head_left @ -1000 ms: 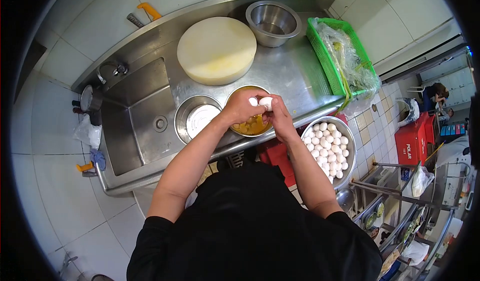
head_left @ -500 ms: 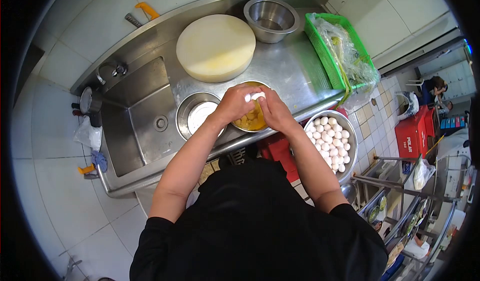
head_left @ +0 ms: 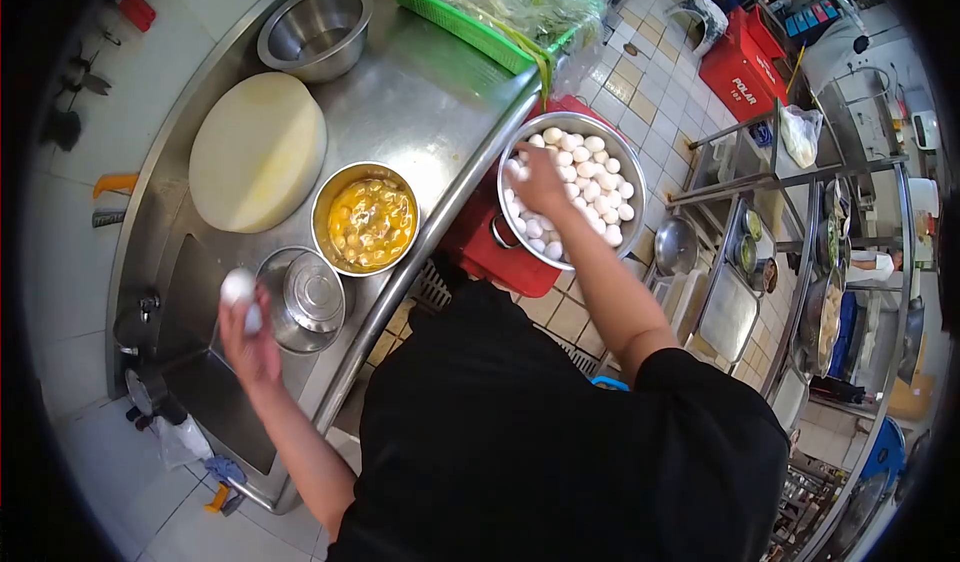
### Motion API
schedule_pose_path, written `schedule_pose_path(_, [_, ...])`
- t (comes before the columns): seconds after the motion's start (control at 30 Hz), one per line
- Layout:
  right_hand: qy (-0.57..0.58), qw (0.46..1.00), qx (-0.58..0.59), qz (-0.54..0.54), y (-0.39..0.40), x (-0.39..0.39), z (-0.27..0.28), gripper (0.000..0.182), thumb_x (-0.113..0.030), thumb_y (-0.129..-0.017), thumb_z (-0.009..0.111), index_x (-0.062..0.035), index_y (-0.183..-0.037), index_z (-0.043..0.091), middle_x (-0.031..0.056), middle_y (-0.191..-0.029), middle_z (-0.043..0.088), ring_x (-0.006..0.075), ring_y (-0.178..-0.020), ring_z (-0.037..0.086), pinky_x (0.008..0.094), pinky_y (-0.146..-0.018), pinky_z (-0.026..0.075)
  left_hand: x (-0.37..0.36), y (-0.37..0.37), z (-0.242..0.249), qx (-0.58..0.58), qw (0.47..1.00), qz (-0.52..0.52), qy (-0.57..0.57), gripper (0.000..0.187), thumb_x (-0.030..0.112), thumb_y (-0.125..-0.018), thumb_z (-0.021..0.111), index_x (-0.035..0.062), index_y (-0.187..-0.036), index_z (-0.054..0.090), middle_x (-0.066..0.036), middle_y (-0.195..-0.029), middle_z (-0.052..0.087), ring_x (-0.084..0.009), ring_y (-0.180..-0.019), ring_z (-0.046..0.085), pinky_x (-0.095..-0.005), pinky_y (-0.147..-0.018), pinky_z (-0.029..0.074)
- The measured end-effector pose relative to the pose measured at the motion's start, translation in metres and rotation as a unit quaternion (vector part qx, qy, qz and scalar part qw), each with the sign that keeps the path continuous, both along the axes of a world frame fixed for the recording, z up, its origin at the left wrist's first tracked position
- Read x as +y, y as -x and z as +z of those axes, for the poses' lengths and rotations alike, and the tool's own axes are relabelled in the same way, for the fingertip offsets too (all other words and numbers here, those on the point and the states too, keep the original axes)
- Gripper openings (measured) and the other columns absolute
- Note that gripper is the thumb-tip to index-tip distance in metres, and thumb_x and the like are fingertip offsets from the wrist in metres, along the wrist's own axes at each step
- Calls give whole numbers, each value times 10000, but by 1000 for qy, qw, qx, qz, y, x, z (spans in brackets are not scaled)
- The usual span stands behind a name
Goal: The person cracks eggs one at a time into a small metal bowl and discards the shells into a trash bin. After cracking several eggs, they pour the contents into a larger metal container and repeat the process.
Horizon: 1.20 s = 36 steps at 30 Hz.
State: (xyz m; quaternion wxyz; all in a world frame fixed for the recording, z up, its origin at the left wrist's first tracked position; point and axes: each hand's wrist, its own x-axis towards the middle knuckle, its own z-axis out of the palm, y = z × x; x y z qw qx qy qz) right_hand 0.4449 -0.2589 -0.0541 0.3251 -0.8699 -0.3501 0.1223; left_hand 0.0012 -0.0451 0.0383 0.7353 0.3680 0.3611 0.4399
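Note:
White eggshell (head_left: pixel 238 286) is in my left hand (head_left: pixel 255 347), which is raised over the sink edge with its fingers closed around the shell. My right hand (head_left: pixel 542 184) reaches into a large metal bowl (head_left: pixel 640 177) heaped with white eggs (head_left: pixel 595 172); its fingers are apart among the eggs at the near left side, slightly blurred. Between the hands, a round metal pot (head_left: pixel 318 224) on the counter holds cracked eggs (head_left: pixel 370 224), yolks and whites together. Beside it, close to my left hand, stands another metal pot (head_left: pixel 335 327) with a round shiny metal piece inside.
A thick round cutting board (head_left: pixel 255 152) and a metal basin (head_left: pixel 315 32) stand along the back of the steel counter. A green basket (head_left: pixel 450 12) holds plastic-wrapped produce. The sink (head_left: pixel 190 307) lies left; metal shelving (head_left: pixel 735 282) and a red cooler (head_left: pixel 740 72) are right.
My hands have parted from over the pot of cracked eggs. The left moved left with the shell; the right moved into the egg bowl. The view has turned right.

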Motion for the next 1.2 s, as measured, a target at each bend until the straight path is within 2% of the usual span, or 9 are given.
schedule_pose_path(0.13, [346,937,23,-39,-48,-111,-39,630,-483,-841,659,-85,-1310,522,283,-1220,540,410,-1125,557,478,-973,454,-50,131,3,-20,991,122,46,471,108,-918,585,-31,-1342,436,-197,-1306,519,-291,-1199,528,-376,-1048,443])
schedule_pose_path(0.47, [193,981,-23,-17,-14,-155,-94,542,-383,-870,666,-88,-1288,489,247,-1161,594,377,-987,626,463,-840,505,-280,448,-148,311,875,85,361,466,187,-790,682,18,-1199,534,-117,-1082,595,-256,-983,588,-414,-881,496])
schedule_pose_path(0.6, [174,976,42,-125,-18,-138,-68,506,-306,-839,672,-55,-1261,551,196,-1015,646,311,-869,646,407,-810,509,-304,390,-120,632,632,311,323,678,202,-756,719,-35,-1337,460,-209,-1238,570,-332,-1106,576,-437,-962,447])
schedule_pose_path(0.73, [-119,977,121,-129,-35,-103,-89,389,-202,-914,523,-116,-1292,563,99,-978,626,207,-803,615,365,-696,522,-286,375,-127,650,625,391,186,716,193,-790,722,-69,-1378,409,-241,-1302,543,-329,-1172,543,-424,-1018,405])
schedule_pose_path(0.8, [-222,806,513,-196,3,-53,-18,372,-202,-954,479,-121,-1309,558,74,-1071,625,138,-759,585,281,-630,496,-255,371,-122,659,632,396,99,659,165,-820,708,-74,-1365,425,-246,-1309,540,-331,-1192,529,-416,-1043,382])
schedule_pose_path(0.93, [-120,939,318,48,52,17,20,343,-153,-978,506,-109,-1317,539,73,-1043,612,152,-771,597,257,-651,497,-174,318,-67,674,624,373,-136,611,160,-833,722,-58,-1342,464,-223,-1353,512,-323,-1243,487,-407,-1092,328])
schedule_pose_path(1.0, [-164,964,-37,207,67,41,17,348,-171,-974,515,-133,-1319,537,140,-1141,595,274,-852,633,331,-730,526,-135,280,-40,652,625,380,-201,611,175,-833,732,-46,-1340,471,-205,-1378,490,-307,-1274,457,-405,-1103,312])
schedule_pose_path(1.1, [119,949,-130,260,77,51,-9,388,-183,-943,524,-220,-1328,525,219,-1198,553,411,-993,626,483,-802,528,-84,229,-24,620,612,391,-297,595,159,-830,737,-1,-1345,485,-159,-1385,485,-277,-1292,437,-403,-1102,311])
schedule_pose_path(1.2, [9,960,-122,253,74,50,-24,396,-174,-946,521,-196,-1342,512,217,-1179,560,426,-891,629,481,-789,529,-53,140,8,494,735,349,-306,575,100,-823,726,38,-1347,497,-121,-1377,499,-254,-1257,473,-388,-1082,350])
